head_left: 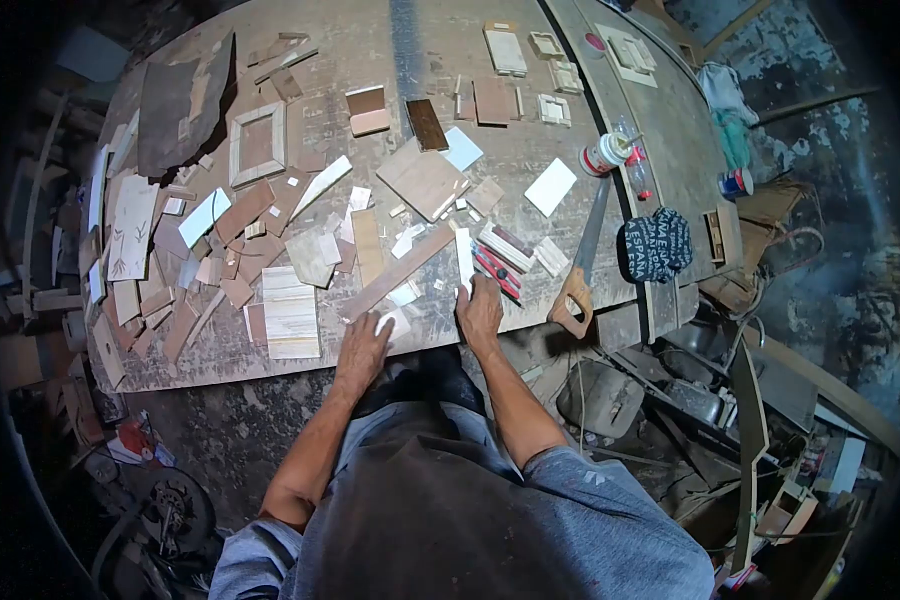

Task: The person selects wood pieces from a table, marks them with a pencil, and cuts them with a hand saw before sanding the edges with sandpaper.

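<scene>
My left hand point(366, 348) rests at the table's front edge, fingers slightly apart, beside a small pale piece point(395, 322) and the lower end of a long brown wood strip point(402, 272). To its right, my right hand point(481, 310) has thumb and fingers closed around the lower end of a narrow white strip point(464, 254). Red-and-black pliers point(498, 272) lie just beyond the right fingertips, next to a stack of short wood strips point(507, 246). A striped pale board point(290, 312) lies left of my left hand.
A handsaw point(587, 255) lies at the right with its handle over the front edge. Beyond it are a dark patterned cap point(656, 246) and a white jar point(606, 154). Wood scraps and a wooden frame point(257, 144) cover the left side of the table point(345, 75).
</scene>
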Action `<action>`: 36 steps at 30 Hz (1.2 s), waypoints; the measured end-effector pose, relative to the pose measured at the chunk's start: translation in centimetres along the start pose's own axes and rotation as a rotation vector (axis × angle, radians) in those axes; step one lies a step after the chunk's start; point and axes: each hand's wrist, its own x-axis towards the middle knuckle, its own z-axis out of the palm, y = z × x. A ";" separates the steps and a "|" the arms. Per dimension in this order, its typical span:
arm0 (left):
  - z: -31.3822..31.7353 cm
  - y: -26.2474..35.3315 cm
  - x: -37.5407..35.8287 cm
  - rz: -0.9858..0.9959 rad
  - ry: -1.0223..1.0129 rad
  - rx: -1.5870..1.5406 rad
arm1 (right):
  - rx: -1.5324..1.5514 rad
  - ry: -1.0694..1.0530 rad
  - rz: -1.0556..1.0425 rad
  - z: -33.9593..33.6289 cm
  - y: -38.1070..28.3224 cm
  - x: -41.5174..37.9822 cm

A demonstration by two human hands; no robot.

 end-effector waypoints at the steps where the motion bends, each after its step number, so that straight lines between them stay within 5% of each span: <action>1: -0.4 -0.1 -0.1 -0.034 0.034 -0.011 | 0.016 0.008 -0.006 0.0 0.2 0.1; 5: -1.8 0.2 0.9 -0.168 0.168 -0.221 | 0.101 0.094 -0.098 -1.3 -0.8 0.7; 10: -2.7 2.9 8.3 -0.517 0.205 -1.497 | 0.321 -0.060 -0.154 -6.8 -7.6 0.4; 13: -5.2 5.3 11.6 -0.483 0.162 -1.648 | 0.368 -0.113 -0.187 -8.5 -9.8 0.4; 15: -5.5 5.1 12.9 -0.528 0.128 -1.560 | 0.496 -0.329 0.024 -9.5 -9.8 0.8; 17: -6.2 5.1 13.6 -0.583 0.081 -1.564 | 1.050 -0.288 0.145 -7.5 -7.3 1.9; 21: -9.1 5.9 14.7 -0.551 -0.030 -1.476 | 1.264 -0.468 0.366 -11.3 -7.1 7.2; 27: -10.3 8.1 16.8 -0.539 -0.087 -1.472 | 1.272 -0.629 0.270 -12.3 -6.3 11.0; 36: -6.8 7.1 15.9 -0.535 -0.153 -1.626 | 1.149 -0.443 0.366 -9.5 -2.5 3.7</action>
